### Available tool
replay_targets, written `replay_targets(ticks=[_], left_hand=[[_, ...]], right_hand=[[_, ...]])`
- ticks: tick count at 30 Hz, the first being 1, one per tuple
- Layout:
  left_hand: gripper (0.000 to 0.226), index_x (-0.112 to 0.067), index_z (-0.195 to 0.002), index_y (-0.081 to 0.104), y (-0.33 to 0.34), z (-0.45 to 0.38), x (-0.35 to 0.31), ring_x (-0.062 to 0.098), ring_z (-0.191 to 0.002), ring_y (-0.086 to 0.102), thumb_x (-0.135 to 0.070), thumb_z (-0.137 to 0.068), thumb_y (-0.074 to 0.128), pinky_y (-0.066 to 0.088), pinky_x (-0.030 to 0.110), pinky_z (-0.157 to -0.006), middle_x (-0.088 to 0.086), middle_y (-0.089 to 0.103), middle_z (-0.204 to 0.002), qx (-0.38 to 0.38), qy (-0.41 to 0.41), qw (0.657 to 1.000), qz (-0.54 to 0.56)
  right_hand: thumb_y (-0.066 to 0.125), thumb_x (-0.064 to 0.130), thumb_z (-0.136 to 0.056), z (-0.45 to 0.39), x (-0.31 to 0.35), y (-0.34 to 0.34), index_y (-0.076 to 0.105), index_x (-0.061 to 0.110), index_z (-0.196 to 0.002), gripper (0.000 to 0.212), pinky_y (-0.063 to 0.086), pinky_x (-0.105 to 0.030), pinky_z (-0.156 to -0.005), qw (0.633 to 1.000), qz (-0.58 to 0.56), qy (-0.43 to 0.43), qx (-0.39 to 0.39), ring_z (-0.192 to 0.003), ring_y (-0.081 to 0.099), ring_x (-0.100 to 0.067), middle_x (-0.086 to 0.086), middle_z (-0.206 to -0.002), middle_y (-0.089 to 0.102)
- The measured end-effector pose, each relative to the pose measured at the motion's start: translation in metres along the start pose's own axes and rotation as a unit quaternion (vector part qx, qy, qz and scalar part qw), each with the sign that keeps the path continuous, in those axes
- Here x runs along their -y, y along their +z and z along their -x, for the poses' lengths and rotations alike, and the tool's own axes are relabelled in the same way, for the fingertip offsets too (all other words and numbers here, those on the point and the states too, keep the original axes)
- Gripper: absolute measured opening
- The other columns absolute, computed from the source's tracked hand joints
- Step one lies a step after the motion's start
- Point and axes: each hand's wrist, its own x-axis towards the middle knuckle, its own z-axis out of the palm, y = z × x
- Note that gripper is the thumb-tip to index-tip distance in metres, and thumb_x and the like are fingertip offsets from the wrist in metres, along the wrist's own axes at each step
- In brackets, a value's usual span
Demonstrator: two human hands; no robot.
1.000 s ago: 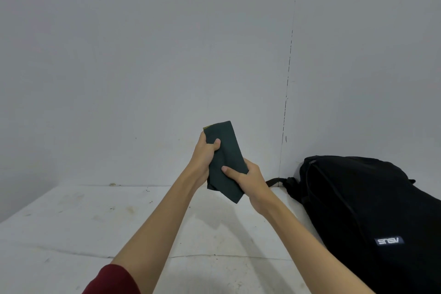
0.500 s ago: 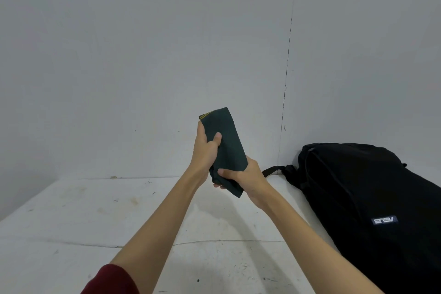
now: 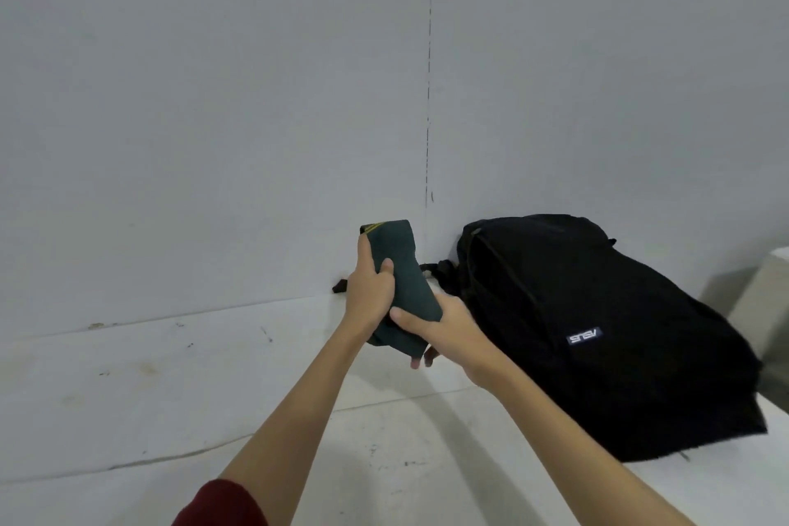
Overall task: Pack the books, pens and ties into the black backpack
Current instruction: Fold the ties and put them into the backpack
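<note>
Left hand (image 3: 370, 290) grips the folded tie (image 3: 401, 273); right hand (image 3: 444, 327) pinches its lower end, probably keeping it compact for the backpack (image 3: 597, 333) just right.

I see the tie (image 3: 403, 286) held above the table (image 3: 128, 389), left hand (image 3: 369, 297) left of it, right hand (image 3: 448, 329) lower right. The backpack (image 3: 597, 333) lies right, against the wall (image 3: 213, 98).

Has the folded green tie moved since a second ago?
Yes: the tie has shifted right, closer to the wall seam and the black backpack.
</note>
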Motion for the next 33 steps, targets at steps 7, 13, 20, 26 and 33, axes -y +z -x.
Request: replay_targets(ticks=[7,13,20,26,33], left_hand=[[0.051,-0.024,-0.146,0.022,0.059,-0.021,0.015,0.011,-0.095,0.056,-0.013,-0.099,0.040,0.046,0.022,-0.068,-0.001,0.052,-0.129,0.132,-0.099,0.986,0.024],[0.055,-0.022,-0.147,0.021,0.124,-0.033,0.015,0.003,-0.086,0.054,-0.011,-0.099,0.043,0.044,0.017,-0.063,-0.004,0.051,-0.115,0.184,-0.141,0.973,0.015],[0.061,-0.023,-0.147,0.026,0.141,-0.052,0.010,0.020,-0.105,0.058,-0.020,-0.092,0.054,0.050,0.027,-0.073,0.004,0.051,-0.131,0.187,-0.187,0.964,-0.034],[0.030,-0.017,-0.124,0.051,0.151,-0.061,-0.004,0.016,-0.090,0.060,-0.011,-0.094,0.051,0.051,0.026,-0.076,0.002,0.063,-0.108,0.212,-0.195,0.956,0.055],[0.039,-0.010,-0.128,0.047,0.190,-0.076,-0.006,0.022,-0.105,0.059,-0.019,-0.092,0.058,0.051,0.036,-0.090,0.007,0.061,-0.116,0.107,-0.178,0.977,0.043]], right_hand=[[0.058,0.049,-0.087,-0.017,-0.007,-0.131,0.048,0.015,-0.097,0.037,0.036,-0.027,-0.058,0.806,0.541,0.003,-0.240,-0.070,0.056,-0.017,0.001,-0.084,0.060],[0.064,0.039,-0.079,-0.043,-0.006,-0.178,0.057,0.013,-0.098,0.033,0.040,-0.028,-0.064,0.788,0.603,-0.010,-0.123,-0.081,0.056,-0.022,-0.001,-0.092,0.062],[0.066,0.020,-0.074,-0.053,0.000,-0.218,0.067,0.011,-0.068,0.011,0.051,-0.027,-0.064,0.917,0.377,-0.031,-0.128,-0.045,0.059,-0.013,0.001,-0.052,0.061],[0.065,-0.001,-0.073,-0.056,-0.005,-0.231,0.065,-0.002,-0.062,0.011,0.031,-0.011,-0.036,0.976,0.203,-0.026,-0.069,-0.035,0.049,-0.014,-0.008,-0.046,0.055],[0.063,-0.003,-0.073,-0.058,-0.005,-0.236,0.062,0.001,-0.062,0.012,0.032,-0.013,-0.037,0.982,0.179,-0.044,-0.042,-0.037,0.048,-0.016,-0.008,-0.046,0.057]])
